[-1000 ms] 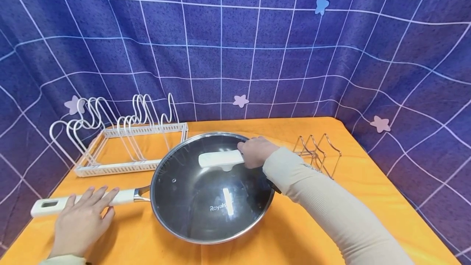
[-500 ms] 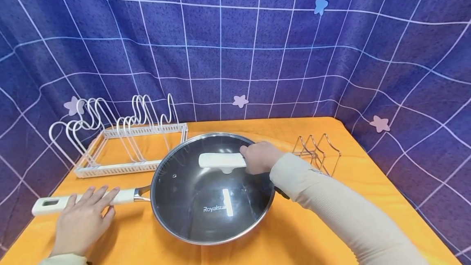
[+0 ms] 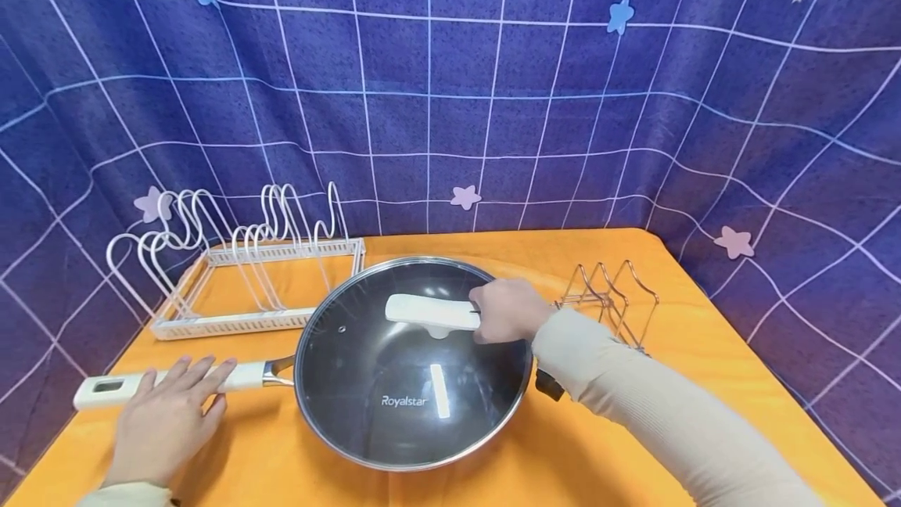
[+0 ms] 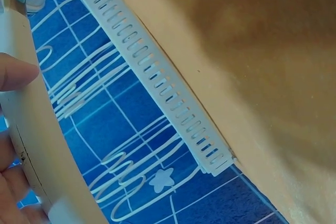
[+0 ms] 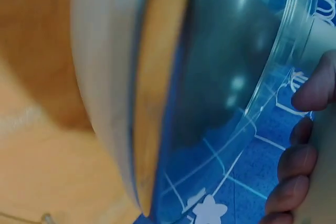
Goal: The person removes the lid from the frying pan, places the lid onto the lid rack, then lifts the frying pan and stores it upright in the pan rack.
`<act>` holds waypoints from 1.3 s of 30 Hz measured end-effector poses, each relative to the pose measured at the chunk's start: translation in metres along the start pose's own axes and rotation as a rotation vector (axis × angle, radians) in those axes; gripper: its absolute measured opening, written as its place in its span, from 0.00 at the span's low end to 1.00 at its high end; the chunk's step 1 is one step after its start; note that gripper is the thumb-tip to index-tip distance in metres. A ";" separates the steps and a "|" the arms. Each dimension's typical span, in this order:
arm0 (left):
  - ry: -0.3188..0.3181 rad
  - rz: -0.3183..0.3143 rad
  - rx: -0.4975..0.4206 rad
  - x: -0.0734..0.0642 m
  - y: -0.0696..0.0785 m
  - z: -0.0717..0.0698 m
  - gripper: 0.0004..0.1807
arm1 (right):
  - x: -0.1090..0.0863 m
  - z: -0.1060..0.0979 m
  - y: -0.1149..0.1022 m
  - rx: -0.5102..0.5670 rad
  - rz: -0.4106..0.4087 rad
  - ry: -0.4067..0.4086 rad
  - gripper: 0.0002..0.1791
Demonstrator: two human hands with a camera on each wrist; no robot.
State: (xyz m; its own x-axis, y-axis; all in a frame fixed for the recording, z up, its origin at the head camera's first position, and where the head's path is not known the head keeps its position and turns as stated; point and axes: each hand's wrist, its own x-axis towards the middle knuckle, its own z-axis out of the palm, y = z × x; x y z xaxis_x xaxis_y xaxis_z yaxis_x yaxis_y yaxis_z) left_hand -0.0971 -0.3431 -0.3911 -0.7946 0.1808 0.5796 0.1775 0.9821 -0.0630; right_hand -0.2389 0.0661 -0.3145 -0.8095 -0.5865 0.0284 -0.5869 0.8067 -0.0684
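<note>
A wok with a pale outer wall (image 5: pixel 105 66) stands on the orange cloth, its glass lid (image 3: pixel 366 366) over it. White and long, the wok's handle (image 3: pixel 249 375) points left. My left hand (image 3: pixel 165 421) grips that handle, fingers across the top and thumb at the near side; the left wrist view shows the thumb and curled fingers on either side of the handle (image 4: pixel 37 145). My right hand (image 3: pixel 512 311) holds the right end of the white lid handle (image 3: pixel 418 309), with fingers curled round it. The lid's right edge is partly hidden by my right wrist.
Behind the wok's handle stands a white rack (image 3: pixel 225 325) with several upright wire loops. A smaller copper-coloured wire rack (image 3: pixel 612 300) stands at the right, partly hidden by my right sleeve. A blue gridded curtain (image 3: pixel 535 124) hangs behind the table.
My right hand has turned the lid slightly clockwise; its lettering has shifted left and its handle now slopes down to the right. My left hand has stayed on the wok's handle.
</note>
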 end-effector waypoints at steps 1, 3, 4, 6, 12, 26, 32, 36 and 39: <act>0.002 0.000 -0.001 0.000 0.000 0.000 0.26 | -0.001 0.000 0.000 0.027 0.013 0.003 0.12; 0.014 0.005 -0.003 0.001 0.001 0.000 0.26 | -0.004 -0.001 -0.001 0.072 0.037 0.009 0.11; 0.020 0.008 -0.003 0.001 0.001 0.000 0.26 | -0.005 -0.001 -0.002 0.093 0.048 0.011 0.11; 0.027 0.014 -0.003 0.001 0.001 0.000 0.26 | -0.006 -0.001 -0.003 0.121 0.067 0.014 0.11; 0.029 0.016 -0.005 0.001 -0.001 -0.001 0.25 | -0.008 -0.001 -0.006 0.184 0.095 0.007 0.11; 0.044 0.012 0.000 -0.003 0.002 -0.003 0.25 | -0.009 -0.001 -0.005 0.232 0.093 -0.003 0.13; 0.022 0.008 0.011 0.000 0.003 -0.004 0.25 | -0.010 -0.002 -0.002 0.264 0.109 0.011 0.14; 0.019 0.010 0.018 0.001 0.004 -0.005 0.25 | -0.011 -0.003 -0.001 0.282 0.113 0.014 0.13; 0.007 0.009 0.019 0.001 0.005 -0.006 0.25 | -0.012 -0.002 -0.002 0.280 0.114 0.020 0.13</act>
State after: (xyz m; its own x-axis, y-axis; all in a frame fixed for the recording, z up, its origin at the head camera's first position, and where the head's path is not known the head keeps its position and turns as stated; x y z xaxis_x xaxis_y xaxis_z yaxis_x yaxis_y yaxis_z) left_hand -0.0933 -0.3388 -0.3860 -0.7888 0.1896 0.5847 0.1735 0.9812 -0.0841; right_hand -0.2279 0.0716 -0.3128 -0.8717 -0.4894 0.0242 -0.4669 0.8146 -0.3441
